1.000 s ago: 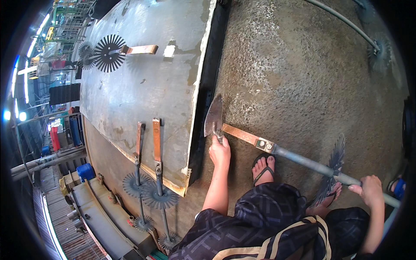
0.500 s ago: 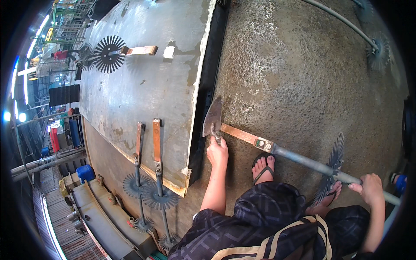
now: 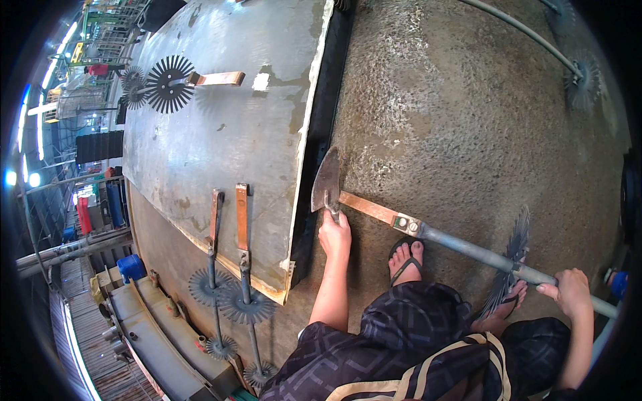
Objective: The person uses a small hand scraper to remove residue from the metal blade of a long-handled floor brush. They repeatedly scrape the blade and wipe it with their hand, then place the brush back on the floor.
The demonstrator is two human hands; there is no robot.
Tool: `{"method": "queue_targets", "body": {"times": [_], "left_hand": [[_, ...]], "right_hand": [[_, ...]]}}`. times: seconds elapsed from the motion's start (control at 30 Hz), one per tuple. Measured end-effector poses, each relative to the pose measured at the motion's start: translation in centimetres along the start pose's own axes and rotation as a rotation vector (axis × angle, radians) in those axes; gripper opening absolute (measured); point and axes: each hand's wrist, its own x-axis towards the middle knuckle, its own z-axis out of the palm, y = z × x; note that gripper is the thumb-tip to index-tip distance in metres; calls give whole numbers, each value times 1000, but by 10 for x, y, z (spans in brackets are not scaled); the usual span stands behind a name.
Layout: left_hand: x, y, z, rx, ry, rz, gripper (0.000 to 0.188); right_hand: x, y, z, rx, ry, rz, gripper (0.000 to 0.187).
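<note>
My left hand [image 3: 334, 235] is closed round the short handle of a trowel [image 3: 326, 180] with a broad, pointed, brownish blade. The blade stands beside the inner end of a copper strip [image 3: 366, 206]; I cannot tell whether they touch. That strip is bolted to a long grey metal rod [image 3: 461, 247], which slants down to the right. Near the rod's far end, my right hand [image 3: 573, 294] grips it from above. A dark slotted disc [image 3: 515, 250] sits on the rod between the bolts and my right hand, partly covering one foot.
A grey sheet-topped table [image 3: 221, 140] with a pale, rough edge stands at left. Rods with copper hooks and slotted discs [image 3: 247, 301] hang along its near edge. Another disc [image 3: 169, 84] lies on top. A further rod [image 3: 528, 40] rests at upper right. My sandalled foot [image 3: 406, 260] is below the rod.
The trowel blade and my left hand have shifted slightly, the blade turning a little. The rod and my right hand stay almost still.
</note>
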Motion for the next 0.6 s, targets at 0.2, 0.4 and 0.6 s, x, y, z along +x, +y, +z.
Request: {"method": "queue_targets", "body": {"times": [0.2, 0.4, 0.6], "left_hand": [[0, -2, 4, -27, 17, 7, 38], [1, -2, 6, -10, 28, -9, 39], [2, -5, 5, -51, 46, -13, 37]], "right_hand": [[0, 4, 3, 4, 28, -42, 65], [0, 3, 4, 3, 21, -12, 66], [-1, 3, 1, 9, 59, -64, 65]]}}
